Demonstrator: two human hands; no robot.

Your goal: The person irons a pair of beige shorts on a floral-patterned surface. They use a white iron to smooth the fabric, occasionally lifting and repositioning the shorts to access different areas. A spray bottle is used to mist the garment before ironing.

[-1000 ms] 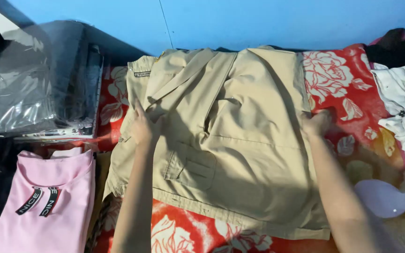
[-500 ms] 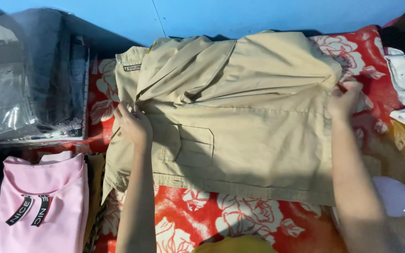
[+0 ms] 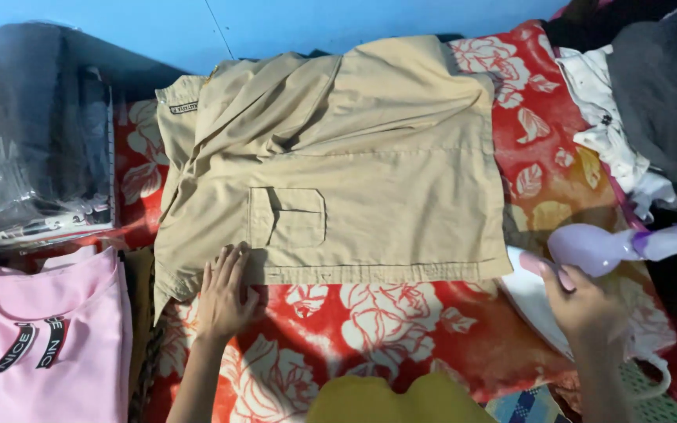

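**Khaki shirt spread flat, one hand on its hem, the other at the iron**

We see the khaki shirt (image 3: 338, 164) lying folded and flat on the red floral cloth (image 3: 354, 329), filling the middle of the scene, its collar toward the far left and its lower hem running along the near side. A flap pocket (image 3: 287, 217) faces up, left of centre.

The left hand (image 3: 225, 294) lies at the shirt's near left corner, palm down and open, fingers together and stretched toward the far side so that the fingertips rest on the hem just below the pocket. It grips nothing; it presses flat, half on the shirt and half on the floral cloth.

The right hand (image 3: 581, 301) is off the shirt altogether, near the right edge of the scene, just beyond the shirt's near right corner. Its fingers reach up to the lilac handle of the iron (image 3: 613, 247) (white body below, lilac grip above). We think the fingertips touch the handle, but whether they have closed round it we cannot tell from this angle.

To the left, a pink top (image 3: 48, 337) lies near, with clear plastic-wrapped dark garments (image 3: 33, 164) beyond it. At the far right lies a heap of white and dark clothes (image 3: 636, 117).
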